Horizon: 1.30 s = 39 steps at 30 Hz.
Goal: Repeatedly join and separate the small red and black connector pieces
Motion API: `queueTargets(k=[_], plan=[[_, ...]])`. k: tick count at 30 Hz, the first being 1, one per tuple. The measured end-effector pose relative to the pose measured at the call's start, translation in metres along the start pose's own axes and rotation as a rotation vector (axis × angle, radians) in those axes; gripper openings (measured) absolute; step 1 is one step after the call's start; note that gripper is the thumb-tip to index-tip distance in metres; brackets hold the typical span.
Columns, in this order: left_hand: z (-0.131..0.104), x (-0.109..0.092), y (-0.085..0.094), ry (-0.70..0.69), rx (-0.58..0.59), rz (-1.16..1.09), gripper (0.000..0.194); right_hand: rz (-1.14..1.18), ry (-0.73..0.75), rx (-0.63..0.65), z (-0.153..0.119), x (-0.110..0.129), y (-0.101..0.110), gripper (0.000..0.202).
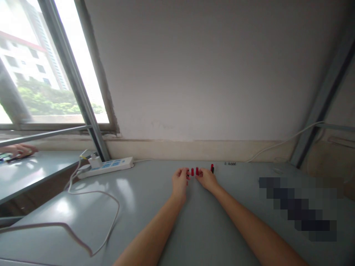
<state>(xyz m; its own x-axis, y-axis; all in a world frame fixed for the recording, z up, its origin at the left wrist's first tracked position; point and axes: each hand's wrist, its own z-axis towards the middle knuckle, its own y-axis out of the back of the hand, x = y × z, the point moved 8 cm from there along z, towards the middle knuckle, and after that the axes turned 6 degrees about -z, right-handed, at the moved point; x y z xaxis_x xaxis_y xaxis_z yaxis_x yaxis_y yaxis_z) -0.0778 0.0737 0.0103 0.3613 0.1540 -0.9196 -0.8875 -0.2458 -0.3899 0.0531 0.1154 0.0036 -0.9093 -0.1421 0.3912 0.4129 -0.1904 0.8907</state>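
Observation:
Two small red cylinders stand upright side by side between my hands on the grey tabletop; their exact kind is too small to make out. My left hand (181, 180) has curled fingers close to the left red cylinder (192, 171), with tiny red and dark spots at its fingertips. My right hand (206, 178) pinches at the right red cylinder (197, 171), its fingertips against the side. Just behind my right hand stands a red-and-black piece (212, 168), its lower part dark.
Several small dark bits (230, 163) lie at the table's back edge by the wall. A white power strip (111, 167) with plugs sits at left, its cable (118, 207) looping across the tabletop (144, 207). Another person's hand (19, 149) rests over the neighbouring table. Metal posts frame both sides.

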Motion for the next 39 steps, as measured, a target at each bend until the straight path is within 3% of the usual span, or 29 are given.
queueTargets(k=[6,10,14,17,20,23,32,39], plan=[[0.002,-0.002,-0.001,-0.038,0.016,0.063,0.018,-0.026,0.016,-0.004,-0.007,0.003,0.006,0.022],[-0.003,-0.012,-0.01,-0.187,0.088,0.192,0.016,-0.062,0.098,-0.014,-0.021,0.001,0.02,0.016],[-0.019,-0.019,-0.031,-0.395,0.248,0.39,0.019,-0.103,0.11,-0.001,-0.035,-0.016,0.036,0.013],[-0.034,-0.008,-0.052,-0.441,0.406,0.584,0.018,-0.105,0.089,-0.027,-0.04,-0.032,0.047,0.014],[-0.048,0.005,-0.073,-0.507,0.564,0.861,0.035,-0.128,0.047,-0.06,-0.042,-0.047,0.053,0.017],[-0.053,0.017,-0.089,-0.535,0.645,1.111,0.051,-0.182,0.003,-0.05,-0.042,-0.057,0.053,0.02],[-0.03,0.033,-0.107,-0.459,0.554,1.356,0.062,-0.165,0.043,-0.002,-0.04,-0.064,0.043,0.033],[-0.025,0.027,-0.117,-0.542,0.516,1.5,0.041,-0.175,0.074,0.054,-0.038,-0.066,0.031,0.037]])
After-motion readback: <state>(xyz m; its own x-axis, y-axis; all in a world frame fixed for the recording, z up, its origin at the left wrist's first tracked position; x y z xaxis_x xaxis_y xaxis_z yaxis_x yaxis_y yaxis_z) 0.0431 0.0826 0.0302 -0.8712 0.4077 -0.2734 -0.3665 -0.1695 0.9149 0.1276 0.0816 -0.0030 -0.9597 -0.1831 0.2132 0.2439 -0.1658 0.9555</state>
